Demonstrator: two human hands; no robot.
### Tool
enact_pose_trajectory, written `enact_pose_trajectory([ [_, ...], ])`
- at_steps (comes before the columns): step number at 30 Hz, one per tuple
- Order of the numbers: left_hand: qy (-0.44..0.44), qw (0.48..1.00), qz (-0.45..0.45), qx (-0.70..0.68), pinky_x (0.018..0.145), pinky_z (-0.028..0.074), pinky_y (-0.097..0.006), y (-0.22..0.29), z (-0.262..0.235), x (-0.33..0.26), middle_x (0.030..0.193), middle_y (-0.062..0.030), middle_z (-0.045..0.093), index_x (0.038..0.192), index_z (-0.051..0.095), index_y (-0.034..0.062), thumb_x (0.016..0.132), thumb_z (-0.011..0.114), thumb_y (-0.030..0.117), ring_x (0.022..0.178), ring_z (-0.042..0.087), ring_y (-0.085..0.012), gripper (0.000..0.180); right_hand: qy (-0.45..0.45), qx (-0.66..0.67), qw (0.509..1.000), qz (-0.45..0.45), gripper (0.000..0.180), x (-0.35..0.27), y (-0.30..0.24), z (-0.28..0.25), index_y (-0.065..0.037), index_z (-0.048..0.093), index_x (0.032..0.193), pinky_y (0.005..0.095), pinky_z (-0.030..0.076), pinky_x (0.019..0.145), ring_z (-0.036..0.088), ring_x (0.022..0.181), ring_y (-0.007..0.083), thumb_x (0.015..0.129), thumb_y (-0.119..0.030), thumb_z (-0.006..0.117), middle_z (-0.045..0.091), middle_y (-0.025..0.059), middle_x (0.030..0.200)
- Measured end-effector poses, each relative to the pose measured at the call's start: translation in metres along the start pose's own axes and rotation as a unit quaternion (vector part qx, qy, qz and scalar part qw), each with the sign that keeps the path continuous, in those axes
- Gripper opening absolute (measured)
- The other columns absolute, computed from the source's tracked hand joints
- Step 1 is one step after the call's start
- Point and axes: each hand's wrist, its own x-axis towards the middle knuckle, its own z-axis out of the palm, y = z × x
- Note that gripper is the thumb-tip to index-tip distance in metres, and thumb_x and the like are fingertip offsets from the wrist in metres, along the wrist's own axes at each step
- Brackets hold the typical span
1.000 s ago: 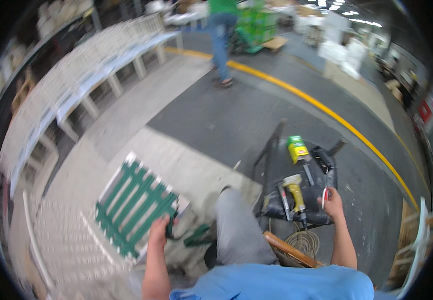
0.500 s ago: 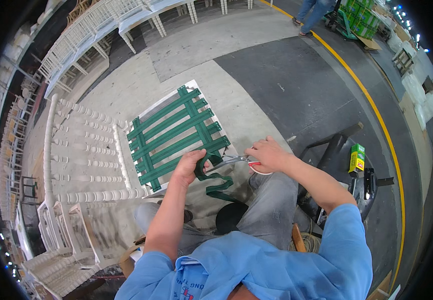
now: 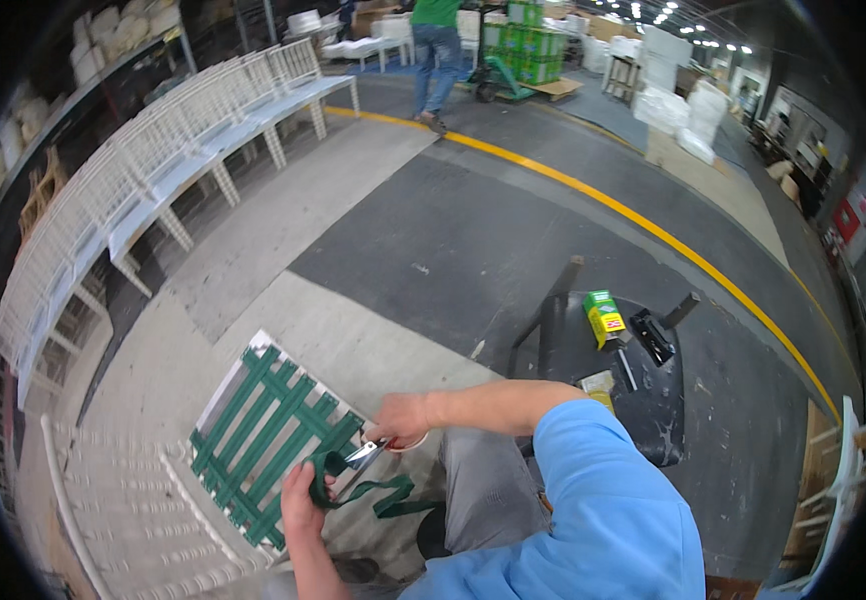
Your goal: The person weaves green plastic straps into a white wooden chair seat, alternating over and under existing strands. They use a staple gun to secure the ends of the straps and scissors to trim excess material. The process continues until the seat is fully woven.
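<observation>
In front of me, a white chair with turned spindles lies tipped, its seat frame crossed by woven green webbing. My left hand is closed on a loose green strap, whose free end curls down toward my lap. Close to the seat's right edge, my right hand grips scissors with red handles. The blades point at the strap beside my left fingers; whether they touch it I cannot tell.
On my right stands a black chair bearing a green-and-yellow box and a black tool. A row of white chairs lines the far left. Beyond the yellow floor line, a person stands near a green pallet jack.
My view has swung up and to the right, so the chair appears lower left. Both hands keep their grip on the strap and scissors. The person in the distance now shows more fully.
</observation>
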Motion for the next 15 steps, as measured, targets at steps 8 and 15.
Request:
enact_pose_trajectory([
  [8,0.069,0.908,0.052,0.41,0.084,0.051,-0.033,-0.053,-0.089,-0.032,0.108,-0.0141,0.067,0.099,0.069,-0.0069,0.093,0.071,0.02,0.093,0.066,-0.0254,0.027,0.375,0.084,0.803,0.455,0.059,-0.199,-0.079,-0.053,-0.009,0.064,0.126,0.0436,0.057,0.086,0.073,0.102,0.0346,0.082,-0.045,0.082,0.072,0.0158,0.117],
  [15,0.063,0.888,0.092,0.446,0.092,0.049,-0.04,-0.069,-0.078,-0.013,0.118,-0.0186,0.058,0.101,0.069,-0.0079,0.088,0.076,0.019,0.107,0.06,-0.0311,0.031,0.382,-0.075,0.475,0.789,0.064,-0.41,-0.193,0.014,-0.007,0.056,0.134,0.0503,0.053,0.091,0.067,0.106,0.0446,0.084,-0.039,0.081,0.071,0.0232,0.114],
])
